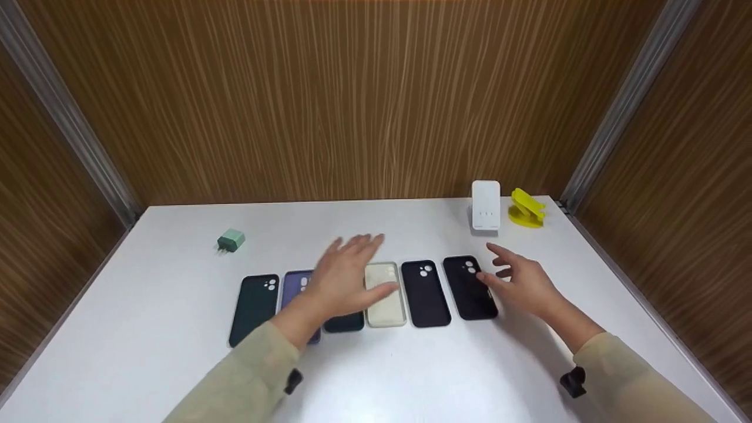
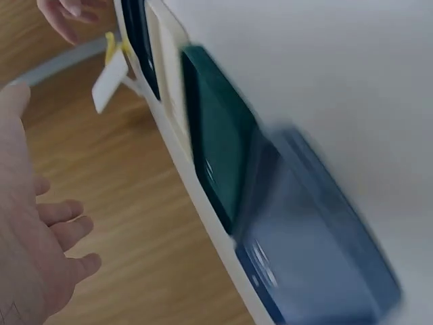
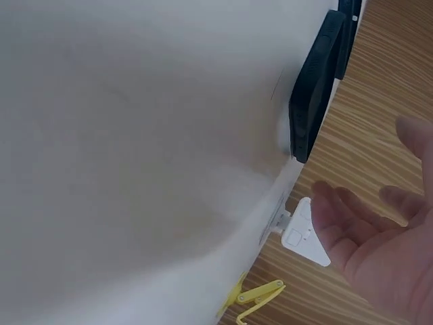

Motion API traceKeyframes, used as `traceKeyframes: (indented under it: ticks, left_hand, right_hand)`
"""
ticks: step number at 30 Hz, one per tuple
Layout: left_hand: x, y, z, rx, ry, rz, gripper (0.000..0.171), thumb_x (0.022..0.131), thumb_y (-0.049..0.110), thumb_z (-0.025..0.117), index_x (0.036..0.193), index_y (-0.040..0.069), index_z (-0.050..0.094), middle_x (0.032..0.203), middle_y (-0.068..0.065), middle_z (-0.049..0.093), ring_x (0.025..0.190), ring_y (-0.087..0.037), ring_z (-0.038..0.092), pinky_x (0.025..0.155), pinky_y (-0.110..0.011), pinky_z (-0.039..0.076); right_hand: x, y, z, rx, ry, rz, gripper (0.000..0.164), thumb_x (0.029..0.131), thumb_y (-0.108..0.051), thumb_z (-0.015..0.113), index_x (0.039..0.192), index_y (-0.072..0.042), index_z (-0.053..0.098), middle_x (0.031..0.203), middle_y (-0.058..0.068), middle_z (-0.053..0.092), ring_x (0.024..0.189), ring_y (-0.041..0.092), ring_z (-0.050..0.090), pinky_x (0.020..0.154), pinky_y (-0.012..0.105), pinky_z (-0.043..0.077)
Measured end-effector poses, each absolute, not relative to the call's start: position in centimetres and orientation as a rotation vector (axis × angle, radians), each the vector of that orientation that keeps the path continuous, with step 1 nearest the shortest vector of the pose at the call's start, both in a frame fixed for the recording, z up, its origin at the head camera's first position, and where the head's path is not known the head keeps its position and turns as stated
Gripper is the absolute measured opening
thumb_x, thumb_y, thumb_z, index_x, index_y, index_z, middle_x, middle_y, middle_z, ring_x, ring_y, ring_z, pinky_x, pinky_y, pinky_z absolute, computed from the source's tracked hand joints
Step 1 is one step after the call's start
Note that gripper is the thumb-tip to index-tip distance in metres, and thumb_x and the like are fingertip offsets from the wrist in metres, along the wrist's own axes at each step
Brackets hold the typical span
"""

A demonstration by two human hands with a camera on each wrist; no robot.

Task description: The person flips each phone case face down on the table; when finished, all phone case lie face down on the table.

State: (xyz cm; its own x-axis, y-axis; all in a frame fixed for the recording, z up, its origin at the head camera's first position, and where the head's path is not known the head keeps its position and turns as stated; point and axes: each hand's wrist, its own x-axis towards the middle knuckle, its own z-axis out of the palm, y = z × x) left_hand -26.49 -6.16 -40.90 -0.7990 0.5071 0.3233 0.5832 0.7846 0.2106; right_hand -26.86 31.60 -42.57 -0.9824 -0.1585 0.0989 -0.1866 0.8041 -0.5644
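Several phone cases lie in a row across the white table. From the left come a dark green case (image 1: pixel 255 308), a purple case (image 1: pixel 294 286), a dark green case (image 1: pixel 345 323), a cream case (image 1: pixel 386 308), a black case (image 1: pixel 426 296) and another black case (image 1: pixel 470 291). My left hand (image 1: pixel 346 282) hovers over the middle of the row with fingers spread, partly hiding the purple and second green cases. Holding nothing, my right hand (image 1: pixel 523 282) has its fingers loosely bent, the thumb overlapping the edge of the rightmost black case in the head view.
A white stand-like device (image 1: pixel 486 205) with slots stands at the back right, beside a yellow folding phone stand (image 1: pixel 526 209). A green charger plug (image 1: pixel 231 240) lies at the back left. Wood-grain panels (image 1: pixel 376 100) enclose the table's back and sides.
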Motion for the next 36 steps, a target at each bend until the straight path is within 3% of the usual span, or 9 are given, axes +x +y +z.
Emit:
traceKeyframes:
  ticks: [10,17,28,36]
  left_hand:
    - [-26.6,1.7,-42.0,-0.997,-2.779,-0.444,0.09,0.096,0.073,0.057,0.166,0.018,0.038,0.163,-0.009,0.047,0.151,-0.025,0.043,0.125,-0.052,0.027]
    - [-26.7,5.2,-43.2,-1.054,-2.818,-0.371,0.087,0.097,0.072,0.058,0.164,0.02,0.042,0.16,-0.008,0.05,0.147,-0.026,0.048,0.122,-0.051,0.034]
    - [-26.7,7.9,-44.8,-1.101,-2.891,-0.311,0.086,0.096,0.072,0.058,0.164,0.021,0.042,0.161,-0.014,0.049,0.147,-0.029,0.047,0.116,-0.045,0.043]
    - [-26.5,8.2,-45.7,-1.091,-2.952,-0.292,0.086,0.096,0.074,0.056,0.165,0.023,0.041,0.164,-0.008,0.046,0.149,-0.025,0.045,0.113,-0.047,0.046]
  right_hand:
    - [-27.3,31.8,-42.6,0.233,-3.029,1.036,0.072,0.102,-0.04,0.072,0.158,-0.002,0.046,0.131,0.027,0.068,0.116,0.042,0.069,0.097,0.057,0.055]
    - [-27.5,32.0,-42.5,0.203,-3.1,1.067,0.072,0.102,-0.041,0.071,0.158,-0.002,0.047,0.128,0.024,0.07,0.106,0.031,0.073,0.099,0.056,0.053]
    - [-27.8,32.2,-43.3,0.175,-3.159,1.133,0.068,0.102,-0.036,0.071,0.154,0.002,0.05,0.129,0.026,0.068,0.106,0.03,0.07,0.091,0.045,0.056]
    - [-28.0,32.7,-44.1,0.149,-3.168,1.191,0.067,0.101,-0.03,0.073,0.155,0.001,0.049,0.132,0.023,0.066,0.108,0.029,0.066,0.086,0.038,0.056]
